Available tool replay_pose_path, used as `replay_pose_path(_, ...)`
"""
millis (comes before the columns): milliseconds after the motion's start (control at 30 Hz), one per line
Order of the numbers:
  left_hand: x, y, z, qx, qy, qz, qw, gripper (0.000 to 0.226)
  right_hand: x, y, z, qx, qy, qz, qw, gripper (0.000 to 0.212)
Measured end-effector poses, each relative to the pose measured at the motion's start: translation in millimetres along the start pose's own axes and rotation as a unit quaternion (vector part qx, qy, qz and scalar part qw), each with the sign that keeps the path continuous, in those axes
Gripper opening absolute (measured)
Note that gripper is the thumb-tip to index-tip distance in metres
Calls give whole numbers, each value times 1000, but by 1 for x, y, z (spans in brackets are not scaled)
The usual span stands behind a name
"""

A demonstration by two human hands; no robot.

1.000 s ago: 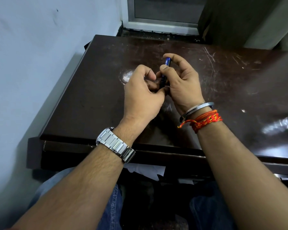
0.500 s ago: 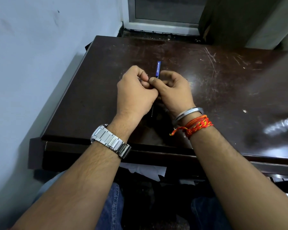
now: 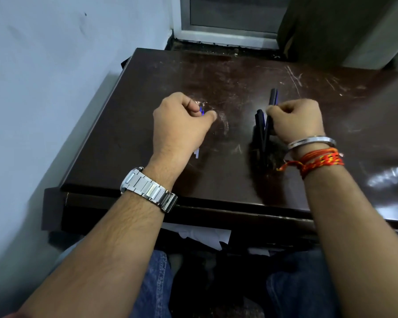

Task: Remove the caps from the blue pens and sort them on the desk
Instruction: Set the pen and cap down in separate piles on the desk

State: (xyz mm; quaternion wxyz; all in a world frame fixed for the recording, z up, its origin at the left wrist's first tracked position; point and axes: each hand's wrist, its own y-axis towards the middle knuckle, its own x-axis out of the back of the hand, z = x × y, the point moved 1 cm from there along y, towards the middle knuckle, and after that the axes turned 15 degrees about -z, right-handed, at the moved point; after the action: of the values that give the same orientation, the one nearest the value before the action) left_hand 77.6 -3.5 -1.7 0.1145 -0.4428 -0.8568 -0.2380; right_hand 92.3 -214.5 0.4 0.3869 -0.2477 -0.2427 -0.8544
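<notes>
The blue pens are split between the two hands, above the middle of the desk (image 3: 147,92). The left hand (image 3: 182,127) is curled into a fist round something thin: blue tips (image 3: 202,110) show between thumb and forefinger, and a pale end pokes out under the heel of the hand. The right hand (image 3: 296,120), well apart from the left, is also closed, gripping a small bunch of dark pen pieces (image 3: 260,128). One sticks up past the knuckles and the others hang down toward the desk. From here I cannot tell whether they are caps or barrels, nor whether their lower ends touch the wood.

A steel watch (image 3: 148,188) sits on the left wrist, and a metal bangle (image 3: 311,141) and red-orange threads (image 3: 321,160) on the right. Crumpled clear plastic (image 3: 393,174) lies at the desk's right edge.
</notes>
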Motion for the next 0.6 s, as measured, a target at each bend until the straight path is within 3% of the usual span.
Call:
replay_pose_path(233, 3, 9, 13, 39, 128, 67, 989, 31, 4, -2, -4, 9, -97, 26, 995, 24)
replay_pose_path(400, -1, 5, 12, 39, 156, 103, 982, 33, 1, -2, -4, 12, -131, 65, 989, 24)
replay_pose_path(600, -4, 4, 12, 47, 175, 138, 974, 36, 0, -4, -3, 14, -149, 89, 985, 45)
